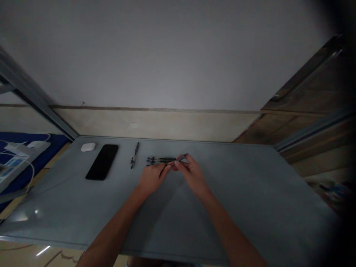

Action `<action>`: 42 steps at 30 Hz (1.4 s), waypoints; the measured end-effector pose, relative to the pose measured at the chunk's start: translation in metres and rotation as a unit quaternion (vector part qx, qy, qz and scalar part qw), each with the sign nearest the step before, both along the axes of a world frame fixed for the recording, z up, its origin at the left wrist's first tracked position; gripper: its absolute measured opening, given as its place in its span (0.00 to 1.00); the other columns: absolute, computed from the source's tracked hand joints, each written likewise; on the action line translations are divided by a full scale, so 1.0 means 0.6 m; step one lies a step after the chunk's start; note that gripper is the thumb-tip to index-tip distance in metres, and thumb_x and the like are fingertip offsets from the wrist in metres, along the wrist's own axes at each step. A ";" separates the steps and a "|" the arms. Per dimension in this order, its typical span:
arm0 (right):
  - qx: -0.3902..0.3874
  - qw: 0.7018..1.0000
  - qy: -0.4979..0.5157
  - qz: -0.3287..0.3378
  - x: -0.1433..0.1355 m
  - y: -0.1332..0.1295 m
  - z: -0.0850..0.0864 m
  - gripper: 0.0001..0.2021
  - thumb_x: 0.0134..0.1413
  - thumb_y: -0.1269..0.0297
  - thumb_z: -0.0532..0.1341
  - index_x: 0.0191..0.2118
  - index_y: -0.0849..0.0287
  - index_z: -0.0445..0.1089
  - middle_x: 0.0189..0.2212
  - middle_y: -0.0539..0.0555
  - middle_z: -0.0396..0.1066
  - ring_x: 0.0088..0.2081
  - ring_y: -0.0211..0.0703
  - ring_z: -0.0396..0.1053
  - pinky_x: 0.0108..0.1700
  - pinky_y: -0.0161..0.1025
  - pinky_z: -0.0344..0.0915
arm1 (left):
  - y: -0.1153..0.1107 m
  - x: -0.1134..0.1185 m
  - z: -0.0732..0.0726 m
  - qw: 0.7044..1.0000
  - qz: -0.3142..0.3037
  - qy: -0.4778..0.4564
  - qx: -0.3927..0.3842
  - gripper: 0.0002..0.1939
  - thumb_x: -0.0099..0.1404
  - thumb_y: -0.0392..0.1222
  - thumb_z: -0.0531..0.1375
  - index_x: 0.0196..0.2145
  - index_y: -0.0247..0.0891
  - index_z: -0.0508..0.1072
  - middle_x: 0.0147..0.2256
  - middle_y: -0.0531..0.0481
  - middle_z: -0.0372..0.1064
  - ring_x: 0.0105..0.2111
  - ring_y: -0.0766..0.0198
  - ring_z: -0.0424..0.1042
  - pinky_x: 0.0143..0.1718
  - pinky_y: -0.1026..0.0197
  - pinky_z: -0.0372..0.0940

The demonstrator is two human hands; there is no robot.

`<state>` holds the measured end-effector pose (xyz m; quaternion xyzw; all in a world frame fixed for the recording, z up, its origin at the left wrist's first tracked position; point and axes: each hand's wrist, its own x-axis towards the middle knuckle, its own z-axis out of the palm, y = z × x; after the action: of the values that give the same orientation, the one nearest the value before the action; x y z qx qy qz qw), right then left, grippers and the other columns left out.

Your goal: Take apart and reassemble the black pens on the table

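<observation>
Over the middle of the grey table, my left hand and my right hand meet at the fingertips. Both are closed on one slim pen, whose grey end slants up to the right; its other end is hidden by my fingers. Just behind my left hand lie several dark pens side by side, partly covered by that hand. Farther left, a single pen rests apart from them, pointing away from me.
A black smartphone lies on the grey table, left of the single pen. Beside it, near the back left corner, is a white earbud case. A power strip with white cables sits beyond the left edge. A wall stands behind.
</observation>
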<state>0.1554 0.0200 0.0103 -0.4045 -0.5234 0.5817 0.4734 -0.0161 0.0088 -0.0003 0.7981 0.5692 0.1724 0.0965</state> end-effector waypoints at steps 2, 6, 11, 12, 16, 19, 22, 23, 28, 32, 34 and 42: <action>-0.002 1.000 0.008 -0.008 -0.002 -0.001 -0.001 0.12 0.56 0.57 0.62 0.41 0.55 0.61 0.37 0.55 0.79 0.38 0.45 0.77 0.44 0.44 0.72 | 0.000 -0.001 0.000 1.000 -0.001 -0.004 0.005 0.25 0.72 0.53 0.42 0.31 0.38 0.71 0.29 0.47 0.74 0.29 0.61 0.74 0.30 0.63 0.61; 0.000 1.000 0.015 -0.021 -0.006 -0.003 -0.003 0.13 0.56 0.57 0.62 0.42 0.54 0.59 0.37 0.54 0.79 0.36 0.44 0.77 0.43 0.44 0.72 | 0.000 -0.002 0.000 1.000 -0.009 -0.019 0.008 0.25 0.72 0.53 0.42 0.31 0.38 0.71 0.30 0.47 0.75 0.29 0.61 0.74 0.30 0.63 0.61; -0.008 1.000 0.006 -0.014 -0.006 0.000 -0.007 0.13 0.55 0.55 0.62 0.41 0.54 0.59 0.35 0.54 0.79 0.37 0.45 0.77 0.43 0.44 0.72 | -0.001 -0.002 -0.001 0.999 -0.017 -0.028 0.011 0.24 0.72 0.52 0.42 0.32 0.37 0.72 0.31 0.46 0.75 0.31 0.61 0.74 0.32 0.62 0.63; -0.011 1.000 0.003 -0.015 -0.006 0.001 -0.007 0.14 0.55 0.55 0.62 0.41 0.54 0.59 0.35 0.54 0.79 0.37 0.46 0.77 0.43 0.44 0.72 | -0.001 -0.001 -0.002 0.999 -0.017 -0.027 0.011 0.24 0.72 0.52 0.42 0.32 0.38 0.72 0.31 0.46 0.75 0.31 0.61 0.74 0.32 0.62 0.63; -0.018 1.000 -0.006 -0.023 -0.006 0.001 -0.005 0.14 0.54 0.53 0.62 0.40 0.54 0.60 0.34 0.54 0.79 0.36 0.46 0.77 0.42 0.44 0.73 | -0.002 0.000 -0.002 1.000 -0.011 -0.022 0.013 0.24 0.72 0.53 0.42 0.33 0.38 0.72 0.32 0.46 0.75 0.31 0.60 0.75 0.32 0.62 0.63; -0.025 0.999 -0.001 -0.028 -0.007 0.000 -0.004 0.14 0.53 0.54 0.63 0.40 0.54 0.61 0.33 0.53 0.78 0.35 0.45 0.77 0.41 0.43 0.72 | -0.002 0.000 -0.001 1.000 -0.009 -0.025 0.017 0.24 0.72 0.52 0.42 0.33 0.38 0.72 0.32 0.46 0.75 0.31 0.61 0.75 0.32 0.62 0.63; -0.026 0.999 0.005 -0.021 -0.006 0.000 -0.007 0.15 0.52 0.54 0.64 0.40 0.54 0.61 0.33 0.53 0.78 0.35 0.45 0.76 0.40 0.43 0.72 | -0.002 0.001 -0.001 1.000 -0.006 -0.021 0.020 0.23 0.72 0.51 0.43 0.32 0.38 0.71 0.32 0.47 0.75 0.30 0.61 0.74 0.31 0.62 0.62; -0.024 1.000 0.005 -0.016 -0.005 0.001 -0.009 0.14 0.52 0.54 0.64 0.40 0.54 0.62 0.33 0.53 0.78 0.35 0.45 0.76 0.40 0.42 0.71 | -0.002 0.001 -0.001 1.000 -0.006 -0.020 0.021 0.23 0.72 0.52 0.43 0.32 0.37 0.71 0.31 0.47 0.75 0.30 0.61 0.74 0.30 0.62 0.62; -0.020 1.000 -0.014 -0.008 0.000 0.006 -0.018 0.13 0.50 0.56 0.66 0.39 0.56 0.67 0.33 0.53 0.75 0.35 0.42 0.73 0.37 0.39 0.69 | -0.006 0.008 -0.001 1.000 -0.013 -0.025 0.012 0.21 0.72 0.51 0.43 0.34 0.38 0.69 0.32 0.47 0.75 0.30 0.61 0.74 0.29 0.63 0.62; -0.034 0.999 -0.015 0.019 0.001 0.008 -0.022 0.12 0.50 0.57 0.66 0.38 0.57 0.70 0.33 0.53 0.74 0.35 0.42 0.72 0.39 0.40 0.68 | -0.012 0.013 -0.001 0.999 -0.013 -0.030 -0.001 0.14 0.70 0.48 0.48 0.40 0.38 0.67 0.35 0.45 0.75 0.31 0.58 0.75 0.29 0.61 0.63; -0.025 0.999 -0.021 0.037 -0.001 0.007 -0.024 0.11 0.48 0.59 0.67 0.37 0.57 0.71 0.35 0.53 0.74 0.36 0.42 0.72 0.42 0.41 0.67 | -0.014 0.014 -0.003 0.999 -0.016 -0.028 -0.005 0.11 0.69 0.46 0.49 0.42 0.38 0.65 0.36 0.45 0.74 0.32 0.57 0.75 0.30 0.60 0.64; -0.003 0.995 -0.065 0.074 -0.010 0.003 -0.037 0.10 0.48 0.59 0.67 0.36 0.57 0.71 0.35 0.52 0.74 0.38 0.43 0.71 0.43 0.40 0.66 | -0.015 0.014 -0.013 0.997 -0.024 -0.065 -0.014 0.15 0.65 0.43 0.52 0.49 0.39 0.59 0.37 0.46 0.74 0.33 0.57 0.76 0.32 0.58 0.67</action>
<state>0.1496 0.0220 -0.0118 -0.4030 -0.5794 0.5895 0.3929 -0.0075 0.0000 -0.0079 0.7972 0.5446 0.2139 0.1485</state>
